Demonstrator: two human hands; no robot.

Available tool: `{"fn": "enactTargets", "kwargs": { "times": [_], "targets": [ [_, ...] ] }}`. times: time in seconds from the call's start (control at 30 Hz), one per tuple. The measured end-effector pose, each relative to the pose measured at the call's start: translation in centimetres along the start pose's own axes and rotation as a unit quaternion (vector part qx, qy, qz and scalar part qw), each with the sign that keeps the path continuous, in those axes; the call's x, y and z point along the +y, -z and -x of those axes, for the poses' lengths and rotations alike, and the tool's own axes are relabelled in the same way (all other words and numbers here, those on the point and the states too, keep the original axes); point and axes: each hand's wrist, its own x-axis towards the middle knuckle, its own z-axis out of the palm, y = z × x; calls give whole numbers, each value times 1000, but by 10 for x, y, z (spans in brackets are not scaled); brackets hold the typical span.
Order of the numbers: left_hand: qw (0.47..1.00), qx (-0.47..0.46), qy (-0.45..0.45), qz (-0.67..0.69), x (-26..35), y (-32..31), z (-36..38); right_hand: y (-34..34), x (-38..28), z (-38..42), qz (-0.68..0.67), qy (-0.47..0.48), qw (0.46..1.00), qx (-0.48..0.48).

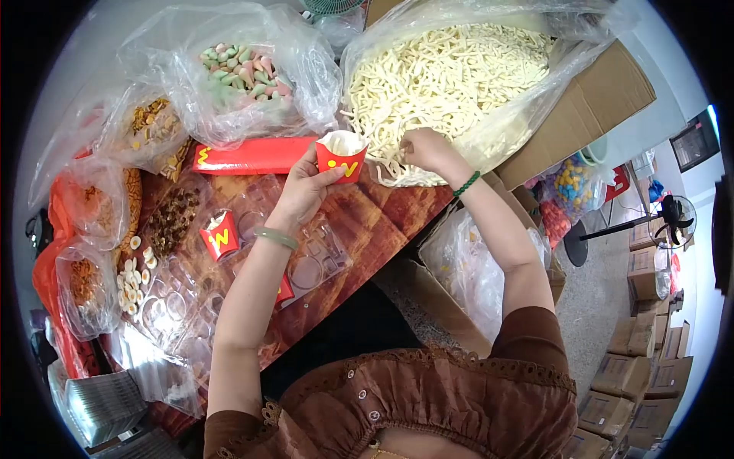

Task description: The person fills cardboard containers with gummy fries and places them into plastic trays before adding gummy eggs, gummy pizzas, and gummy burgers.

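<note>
Both arms reach forward, left hand (pixel 312 180) curled upright, right hand (pixel 425 150) bent downward, fingers together.

"What colour is the held carton (pixel 343 168)?"
"Bright red, with a yellow zigzag mark. The strands (pixel 459 73) are pale cream."
"And the tabletop (pixel 375 218)?"
"Reddish brown, streaked like wood grain. The blouse (pixel 451 390) is brown; the beaded bracelet (pixel 466 183), dark green."

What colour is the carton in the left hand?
Red with a yellow mark; the head view shows it best.

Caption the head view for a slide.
Left hand holds a red fries carton; right hand at a plastic bag of pale strands.
</note>
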Motion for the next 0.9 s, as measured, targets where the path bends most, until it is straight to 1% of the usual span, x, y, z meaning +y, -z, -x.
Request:
{"fn": "enactTargets", "kwargs": {
  "times": [0.03, 0.1, 0.13, 0.17, 0.23, 0.3, 0.37, 0.4, 0.47, 0.5, 0.6, 0.67, 0.7, 0.77, 0.8, 0.83, 0.87, 0.9],
  "targets": [
    [1000, -1, 2, 0, 1, -2, 3, -6, 1, 2, 1, 1, 1000, 0],
    [1000, 4, -2, 0, 3, -4, 9, -11, -1, 2, -42, -21, 999, 26],
    [1000, 12, -1, 6, 3, -4, 12, -10, -3, 2, -71, -36, 997, 22],
    [1000, 19, 1, 12, 3, -3, 16, -8, -4, 2, -73, -34, 997, 20],
    [1000, 24, -3, 10, 1, 1, 20, 0, -7, 1, -54, -20, 997, 48],
    [1000, 26, -6, 10, 0, 3, 26, -9, -7, 0, -28, -26, 999, 37],
    [999, 41, -8, 3, 0, 1, 32, -23, -6, 0, 41, -15, 998, 42],
    [999, 42, -10, 4, -2, 2, 34, -22, -7, 1, 41, -12, 998, 42],
    [999, 41, -14, 29, -6, 6, 39, -20, -9, 1, -1, -56, 998, 33],
    [998, 46, -15, 30, -5, 6, 44, -5, -20, 3, -9, -90, 995, 32],
    [997, 77, -12, 10, -2, 2, 57, 16, -40, 7, -53, 21, 972, 227],
    [996, 78, -20, -24, -6, -3, 64, 41, -85, 19, -70, 84, 957, 269],
    [996, 80, -30, -19, -9, -4, 66, 46, -106, 25, -83, 120, 950, 277],
    [994, 101, -31, -24, -6, -13, 75, 44, -138, 34, -59, 221, 928, 294],
    [992, 120, -31, -28, -5, -15, 80, 37, -152, 39, -54, 233, 930, 280],
    [991, 126, -36, -28, -5, -13, 85, 36, -164, 47, -50, 229, 941, 243],
    [989, 127, -68, -33, -5, -10, 90, 36, -175, 53, -48, 226, 951, 204],
    [986, 129, -100, -39, -4, -7, 96, 34, -181, 56, -56, 242, 954, 165]
  ]
}}
